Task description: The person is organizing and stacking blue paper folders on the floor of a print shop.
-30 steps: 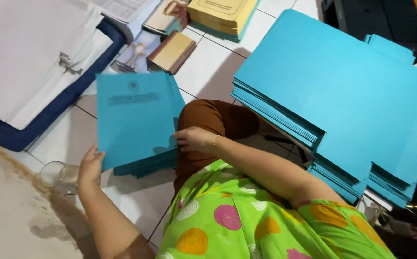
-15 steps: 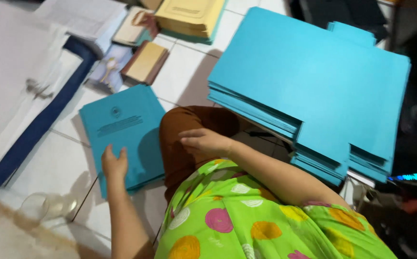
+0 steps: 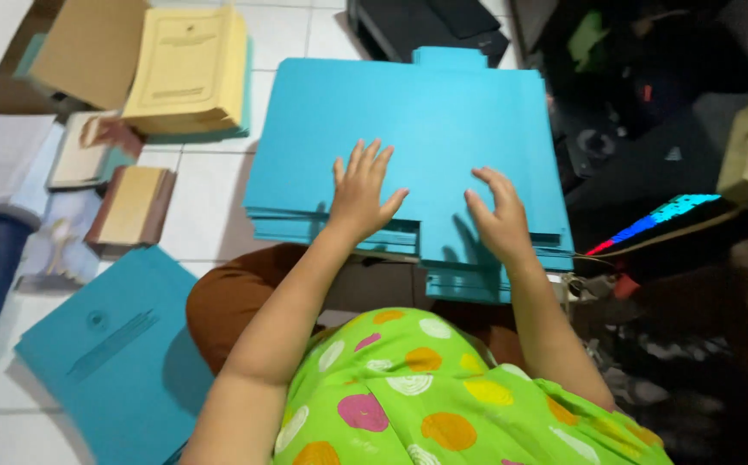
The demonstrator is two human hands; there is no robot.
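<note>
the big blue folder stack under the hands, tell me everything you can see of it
The stack of blue folders is a thick pile of bright turquoise card sheets, plain and matte on top, with a small tab jutting out at the far edge. Its near edges show many layers, slightly stepped and uneven. It lies flat on the white tiled floor, in front of the person's knees. The left hand and the right hand both rest on the top sheet, fingers spread.

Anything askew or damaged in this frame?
Mildly. The blue folder stack under the left hand and right hand is uneven: its lower sheets jut out stepwise at the near edge. No visible damage or spills.
</note>
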